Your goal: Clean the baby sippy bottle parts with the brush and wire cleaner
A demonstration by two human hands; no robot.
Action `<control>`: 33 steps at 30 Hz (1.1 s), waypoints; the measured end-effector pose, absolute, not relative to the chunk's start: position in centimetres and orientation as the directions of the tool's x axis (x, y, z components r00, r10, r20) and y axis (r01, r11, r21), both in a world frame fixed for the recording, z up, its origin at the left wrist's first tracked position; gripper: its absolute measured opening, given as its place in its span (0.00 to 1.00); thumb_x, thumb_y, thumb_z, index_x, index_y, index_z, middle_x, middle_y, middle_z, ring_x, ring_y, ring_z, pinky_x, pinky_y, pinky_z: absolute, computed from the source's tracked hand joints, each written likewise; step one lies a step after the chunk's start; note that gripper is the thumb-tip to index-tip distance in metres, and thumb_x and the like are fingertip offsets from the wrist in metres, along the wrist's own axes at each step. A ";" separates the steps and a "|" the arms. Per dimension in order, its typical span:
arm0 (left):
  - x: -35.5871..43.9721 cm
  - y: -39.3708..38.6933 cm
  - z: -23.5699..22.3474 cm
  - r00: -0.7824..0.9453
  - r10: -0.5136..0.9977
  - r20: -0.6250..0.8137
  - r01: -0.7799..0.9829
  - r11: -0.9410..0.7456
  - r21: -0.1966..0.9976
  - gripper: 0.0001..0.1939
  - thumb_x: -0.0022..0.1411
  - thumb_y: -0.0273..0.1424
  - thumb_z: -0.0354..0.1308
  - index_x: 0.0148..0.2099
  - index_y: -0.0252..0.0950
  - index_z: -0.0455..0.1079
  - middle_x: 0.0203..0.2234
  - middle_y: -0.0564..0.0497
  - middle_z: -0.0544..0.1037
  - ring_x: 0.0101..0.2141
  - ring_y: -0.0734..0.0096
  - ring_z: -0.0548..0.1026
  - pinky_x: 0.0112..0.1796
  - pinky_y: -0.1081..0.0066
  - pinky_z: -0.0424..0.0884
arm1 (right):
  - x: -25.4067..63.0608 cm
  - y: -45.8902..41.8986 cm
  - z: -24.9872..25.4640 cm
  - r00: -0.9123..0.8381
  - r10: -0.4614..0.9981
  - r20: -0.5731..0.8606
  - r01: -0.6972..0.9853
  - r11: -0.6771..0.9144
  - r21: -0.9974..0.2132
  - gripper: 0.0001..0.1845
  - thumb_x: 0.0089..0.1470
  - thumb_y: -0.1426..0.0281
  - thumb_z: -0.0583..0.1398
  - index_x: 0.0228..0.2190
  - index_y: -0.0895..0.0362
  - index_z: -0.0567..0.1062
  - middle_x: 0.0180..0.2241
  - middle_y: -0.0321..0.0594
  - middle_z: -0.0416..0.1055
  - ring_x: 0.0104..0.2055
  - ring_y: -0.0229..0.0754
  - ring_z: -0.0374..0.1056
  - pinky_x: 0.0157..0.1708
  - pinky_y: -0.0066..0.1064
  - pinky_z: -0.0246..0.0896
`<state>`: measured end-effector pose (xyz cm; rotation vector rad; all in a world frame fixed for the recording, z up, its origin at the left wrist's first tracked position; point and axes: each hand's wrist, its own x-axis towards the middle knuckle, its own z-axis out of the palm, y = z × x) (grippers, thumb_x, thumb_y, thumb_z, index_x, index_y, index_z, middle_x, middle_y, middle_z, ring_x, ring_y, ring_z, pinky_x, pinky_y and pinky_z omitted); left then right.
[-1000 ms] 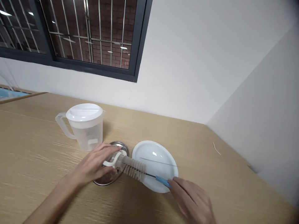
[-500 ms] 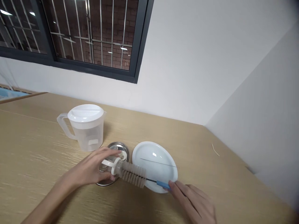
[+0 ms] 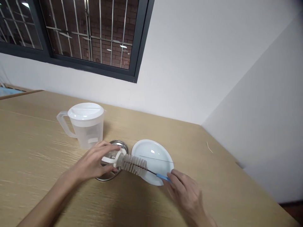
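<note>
My left hand [image 3: 94, 161] is closed around a small clear bottle [image 3: 111, 155] with white handles, tilted over a round steel dish [image 3: 104, 179]. My right hand [image 3: 186, 189] grips the blue handle of a bottle brush [image 3: 136, 164] between thumb and fingers. The pale bristles sit at the bottle's mouth; how far the tip reaches inside I cannot tell. Under the brush stands a white oval plate [image 3: 144, 146], with a thin dark line, perhaps a wire, across it. Part of the steel dish is hidden by my left hand.
A translucent pitcher [image 3: 88, 130] with a white lid stands behind my left hand. To the right, a short pale strip [image 3: 209, 147] lies on the wooden table [image 3: 227, 195]. The wall and a barred window [image 3: 94, 34] rise behind the table.
My view has shifted slightly, so things sit a little higher and further left. My right hand has turned and come closer to the bottle with the brush. Both grips hold.
</note>
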<state>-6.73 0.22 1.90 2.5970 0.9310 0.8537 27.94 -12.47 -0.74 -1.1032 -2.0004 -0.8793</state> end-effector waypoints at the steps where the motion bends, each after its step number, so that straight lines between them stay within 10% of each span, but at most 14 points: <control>1: -6.8 0.1 2.0 0.624 0.667 0.407 0.496 -0.740 0.454 0.30 0.55 0.37 0.69 0.60 0.46 0.70 0.50 0.48 0.79 0.48 0.58 0.77 0.47 0.65 0.75 | 28.0 -12.7 -0.5 -0.435 0.393 0.811 0.874 0.400 0.275 0.13 0.58 0.76 0.63 0.45 0.53 0.73 0.31 0.39 0.78 0.26 0.37 0.71 0.26 0.29 0.63; 9: -6.9 0.2 1.9 0.620 0.681 0.390 0.482 -0.723 0.495 0.30 0.54 0.37 0.69 0.60 0.45 0.70 0.50 0.48 0.79 0.48 0.58 0.77 0.48 0.65 0.74 | 28.0 -12.6 2.2 -0.584 0.344 0.735 0.766 0.532 0.360 0.12 0.56 0.82 0.63 0.40 0.57 0.74 0.31 0.42 0.78 0.24 0.36 0.69 0.24 0.30 0.60; 12: -6.7 0.1 1.6 0.623 0.617 0.481 0.450 -0.785 0.425 0.26 0.60 0.35 0.65 0.61 0.45 0.68 0.51 0.47 0.78 0.51 0.58 0.75 0.50 0.63 0.73 | 27.9 -12.4 3.0 -0.426 0.543 0.723 0.821 0.569 0.057 0.05 0.61 0.75 0.61 0.40 0.58 0.74 0.29 0.40 0.76 0.25 0.35 0.70 0.24 0.27 0.63; 16: -6.5 -0.1 1.4 0.630 0.557 0.541 0.432 -0.830 0.352 0.24 0.64 0.35 0.63 0.62 0.46 0.67 0.52 0.47 0.77 0.54 0.58 0.73 0.53 0.63 0.71 | 27.4 -12.7 4.0 -0.207 0.911 0.355 0.887 0.329 -0.326 0.15 0.68 0.67 0.53 0.29 0.55 0.71 0.22 0.32 0.69 0.21 0.33 0.65 0.18 0.22 0.59; 18: -6.5 -0.2 1.4 0.630 0.554 0.544 0.424 -0.833 0.356 0.26 0.64 0.36 0.63 0.63 0.46 0.66 0.52 0.47 0.77 0.55 0.57 0.72 0.53 0.62 0.70 | 27.4 -13.1 4.2 -0.221 0.900 0.374 0.923 0.317 -0.218 0.13 0.68 0.65 0.53 0.33 0.56 0.73 0.26 0.34 0.73 0.24 0.35 0.68 0.21 0.23 0.63; 21: -6.5 -0.4 1.6 0.630 0.602 0.491 0.424 -0.796 0.432 0.29 0.61 0.37 0.66 0.63 0.47 0.64 0.53 0.47 0.75 0.54 0.56 0.73 0.52 0.62 0.72 | 28.0 -13.7 4.7 -0.498 0.600 0.626 0.858 0.445 0.256 0.07 0.64 0.70 0.58 0.43 0.58 0.74 0.33 0.42 0.77 0.30 0.40 0.73 0.29 0.30 0.68; 25: -6.5 -0.7 1.6 0.669 0.640 0.378 0.425 -0.747 0.512 0.32 0.59 0.34 0.67 0.64 0.46 0.63 0.53 0.47 0.74 0.52 0.57 0.73 0.50 0.63 0.73 | 28.7 -14.3 5.7 -0.813 0.320 0.485 0.580 0.511 0.634 0.11 0.59 0.82 0.56 0.37 0.58 0.75 0.29 0.42 0.78 0.28 0.40 0.71 0.28 0.32 0.65; 28: -6.1 -0.7 1.1 0.687 0.604 0.404 0.393 -0.776 0.493 0.29 0.61 0.30 0.65 0.63 0.46 0.63 0.54 0.47 0.74 0.54 0.57 0.71 0.51 0.63 0.72 | 28.4 -14.5 5.7 -0.747 0.400 0.531 0.654 0.588 0.477 0.08 0.61 0.81 0.57 0.37 0.59 0.75 0.28 0.40 0.77 0.26 0.37 0.69 0.27 0.30 0.63; 33: -5.7 -0.7 0.9 0.699 0.484 0.527 0.309 -0.869 0.388 0.27 0.65 0.27 0.61 0.63 0.47 0.63 0.53 0.48 0.75 0.54 0.60 0.70 0.56 0.59 0.67 | 27.4 -14.7 5.0 -0.316 0.860 0.401 0.886 0.419 -0.200 0.10 0.68 0.70 0.53 0.34 0.55 0.72 0.24 0.32 0.71 0.22 0.33 0.66 0.20 0.23 0.60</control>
